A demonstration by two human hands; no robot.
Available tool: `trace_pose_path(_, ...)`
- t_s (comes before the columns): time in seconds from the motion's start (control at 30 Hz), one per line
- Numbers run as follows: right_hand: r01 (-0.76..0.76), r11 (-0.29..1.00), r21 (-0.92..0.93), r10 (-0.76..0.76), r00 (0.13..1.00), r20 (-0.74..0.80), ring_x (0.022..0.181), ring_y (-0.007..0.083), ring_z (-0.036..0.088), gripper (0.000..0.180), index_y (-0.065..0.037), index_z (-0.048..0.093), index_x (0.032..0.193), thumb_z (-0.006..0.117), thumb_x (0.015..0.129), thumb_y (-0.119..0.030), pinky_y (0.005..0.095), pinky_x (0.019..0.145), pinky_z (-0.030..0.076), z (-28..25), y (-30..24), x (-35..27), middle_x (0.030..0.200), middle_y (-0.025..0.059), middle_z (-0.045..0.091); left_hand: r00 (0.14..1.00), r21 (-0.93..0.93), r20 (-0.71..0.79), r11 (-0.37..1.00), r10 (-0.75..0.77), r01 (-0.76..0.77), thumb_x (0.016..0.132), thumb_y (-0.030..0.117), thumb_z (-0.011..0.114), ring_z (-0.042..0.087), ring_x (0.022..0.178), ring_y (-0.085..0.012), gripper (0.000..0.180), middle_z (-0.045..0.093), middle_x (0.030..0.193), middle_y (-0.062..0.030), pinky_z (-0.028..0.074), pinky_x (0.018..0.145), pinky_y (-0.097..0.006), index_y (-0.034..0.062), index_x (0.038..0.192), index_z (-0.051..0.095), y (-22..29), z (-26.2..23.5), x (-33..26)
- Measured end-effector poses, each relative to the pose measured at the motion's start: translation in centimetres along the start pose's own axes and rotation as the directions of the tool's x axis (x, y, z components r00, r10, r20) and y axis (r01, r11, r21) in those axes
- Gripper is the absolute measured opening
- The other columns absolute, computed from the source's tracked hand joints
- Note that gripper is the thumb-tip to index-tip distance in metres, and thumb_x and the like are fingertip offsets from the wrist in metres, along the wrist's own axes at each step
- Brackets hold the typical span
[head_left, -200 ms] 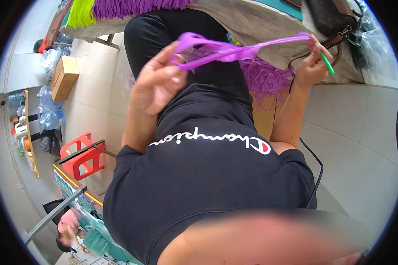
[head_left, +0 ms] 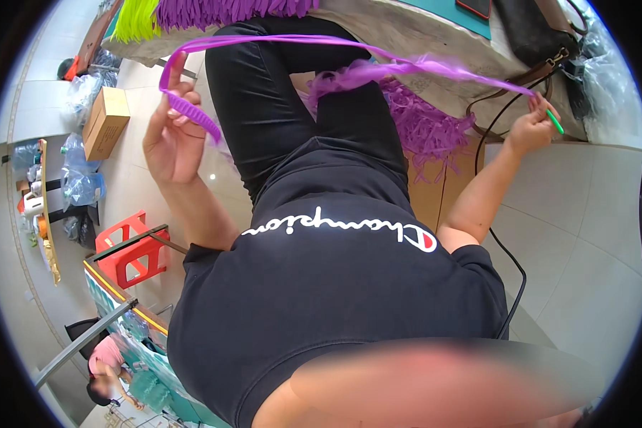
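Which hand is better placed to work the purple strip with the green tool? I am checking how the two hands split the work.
The right hand: it already pinches the thin green stick-like tool at the far end of the stretched purple plastic strip. The left hand is busy holding the strip's other, looped end.

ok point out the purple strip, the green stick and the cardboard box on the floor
purple strip [head_left: 406, 68], head view, on the flat stretch between the hands
green stick [head_left: 555, 122], head view, on its tip by the right hand
cardboard box [head_left: 105, 123], head view, on its top face
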State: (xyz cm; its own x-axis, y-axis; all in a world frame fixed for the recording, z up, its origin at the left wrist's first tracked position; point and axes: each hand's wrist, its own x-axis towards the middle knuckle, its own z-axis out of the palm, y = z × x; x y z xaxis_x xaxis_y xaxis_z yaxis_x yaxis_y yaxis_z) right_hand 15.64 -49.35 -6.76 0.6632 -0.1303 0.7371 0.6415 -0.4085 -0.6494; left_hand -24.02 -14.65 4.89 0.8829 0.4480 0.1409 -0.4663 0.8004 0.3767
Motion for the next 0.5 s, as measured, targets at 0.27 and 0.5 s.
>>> trace_pose_path(0.27,0.063,0.967,-0.246,-0.159,0.907,-0.391,0.073,0.0246,0.070,0.016,0.004,0.054,0.088,0.048,0.096,-0.009,0.0313,0.065,0.061,-5.1,4.1,6.1,0.082,0.0167,0.068,0.942,0.081,0.018,0.938,0.336,-0.336,0.086,-0.002,0.057,0.047,0.084,-0.0154,0.065,0.048,0.092,-0.0071,0.040,0.072,-0.028,-0.0047,0.143,0.026,6.3,0.9,-0.4)
trace_pose_path(0.5,0.238,0.957,-0.167,-0.289,0.853,-0.436,0.060,0.0276,0.069,0.020,0.009,0.054,0.072,0.046,0.089,0.000,0.0313,0.054,0.057,-7.1,3.7,15.9,0.066,0.0181,0.066,0.951,0.309,0.045,0.901,0.307,-0.305,0.086,-0.001,0.055,0.047,0.087,-0.0160,0.065,0.048,0.095,-0.0076,0.039,0.075,-0.030,-0.0076,0.143,0.024,8.0,1.1,-0.6)
